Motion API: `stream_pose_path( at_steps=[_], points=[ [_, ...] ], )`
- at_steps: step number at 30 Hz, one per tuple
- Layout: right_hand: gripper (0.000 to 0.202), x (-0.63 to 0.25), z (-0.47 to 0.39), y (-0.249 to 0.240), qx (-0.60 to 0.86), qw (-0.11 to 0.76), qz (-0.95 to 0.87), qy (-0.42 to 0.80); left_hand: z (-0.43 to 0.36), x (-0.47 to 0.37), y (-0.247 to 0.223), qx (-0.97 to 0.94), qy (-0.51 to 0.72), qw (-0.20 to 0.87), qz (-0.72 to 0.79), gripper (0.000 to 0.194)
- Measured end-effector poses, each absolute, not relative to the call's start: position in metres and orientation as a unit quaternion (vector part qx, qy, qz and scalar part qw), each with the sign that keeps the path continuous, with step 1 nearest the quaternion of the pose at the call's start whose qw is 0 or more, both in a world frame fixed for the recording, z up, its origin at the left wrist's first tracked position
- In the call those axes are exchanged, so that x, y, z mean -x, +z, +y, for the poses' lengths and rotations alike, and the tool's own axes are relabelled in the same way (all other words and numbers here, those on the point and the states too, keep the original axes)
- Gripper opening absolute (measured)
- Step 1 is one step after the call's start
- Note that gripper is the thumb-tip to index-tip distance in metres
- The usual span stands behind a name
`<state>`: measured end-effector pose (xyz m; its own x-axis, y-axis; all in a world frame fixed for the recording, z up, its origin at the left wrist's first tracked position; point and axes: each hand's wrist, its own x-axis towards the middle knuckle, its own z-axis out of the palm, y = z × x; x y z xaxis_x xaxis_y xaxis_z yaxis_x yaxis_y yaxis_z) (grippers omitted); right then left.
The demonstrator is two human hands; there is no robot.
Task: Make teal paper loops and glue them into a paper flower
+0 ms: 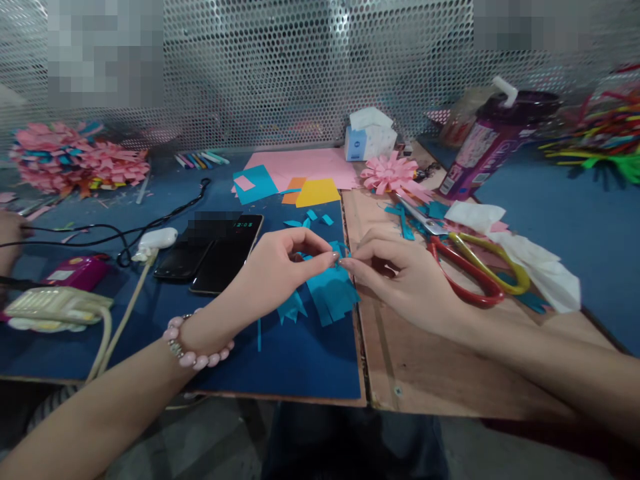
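Observation:
My left hand [293, 263], with a pink bead bracelet [193, 360] at the wrist, pinches thumb and forefinger together. My right hand [400, 273] pinches just beside it, the fingertips of both nearly touching. A small bit of blue paper [343, 252] shows between them, mostly hidden by the fingers. Below the hands lies blue paper cut into a fringe [330, 297], with a smaller notched blue piece [291, 308] to its left. Red-handled scissors [467, 277] and yellow-handled scissors [500, 260] rest right of my right hand.
Two dark phones [225, 257] lie left of my left hand, near a white charger [157, 240] and a power strip [55, 307]. Coloured paper [317, 192], a pink paper flower [390, 175], a tissue pack [370, 137] and a purple tumbler [483, 150] stand behind. Another person's hand [10, 240] is far left.

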<state>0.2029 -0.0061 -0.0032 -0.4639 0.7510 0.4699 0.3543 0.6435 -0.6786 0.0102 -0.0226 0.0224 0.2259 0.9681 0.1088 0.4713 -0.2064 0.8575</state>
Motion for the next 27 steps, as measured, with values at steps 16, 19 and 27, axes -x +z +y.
stream_pose_path(
  at_steps=[16,19,27],
  points=[
    [0.022,-0.2026,-0.0065,-0.0056,0.330,0.402,-0.815,0.257,-0.0230,-0.0098,0.0222,-0.693,0.350,0.366,0.513,0.020],
    [0.022,-0.2028,-0.0063,-0.0056,0.329,0.403,-0.815,0.255,-0.0227,-0.0099,0.0220,-0.692,0.350,0.366,0.515,0.021],
    [0.021,-0.2022,-0.0066,-0.0061,0.329,0.401,-0.815,0.258,-0.0220,-0.0085,0.0204,-0.685,0.356,0.385,0.505,0.015]
  ],
)
